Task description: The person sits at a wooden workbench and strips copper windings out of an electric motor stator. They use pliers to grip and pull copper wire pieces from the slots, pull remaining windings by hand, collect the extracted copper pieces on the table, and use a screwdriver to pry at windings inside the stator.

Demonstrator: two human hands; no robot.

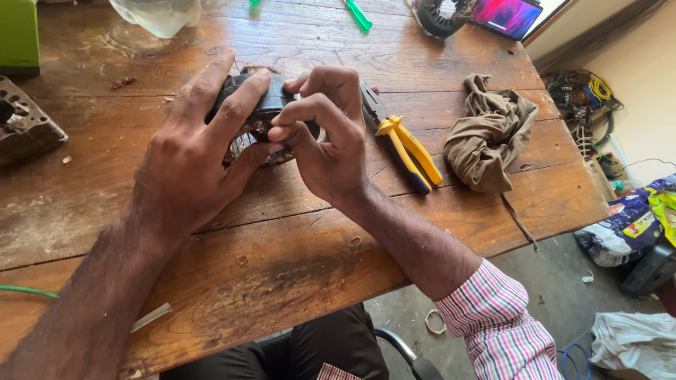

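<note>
My left hand (193, 151) lies over a dark round motor stator (262, 105) with copper windings, fingers spread across its top and pressing it on the wooden table (282, 246). My right hand (327, 137) is curled at the stator's right side, fingertips pinched at the windings; what they pinch is hidden. Pliers with yellow and blue handles (405, 148) lie just right of my right hand, untouched.
A crumpled brown rag (489, 134) lies right of the pliers. A grey metal part (24, 127) sits at the left edge, a clear plastic bag (158, 14) and a green-handled tool (359, 14) at the back. A second stator (438, 15) and a tablet (507, 15) are far right.
</note>
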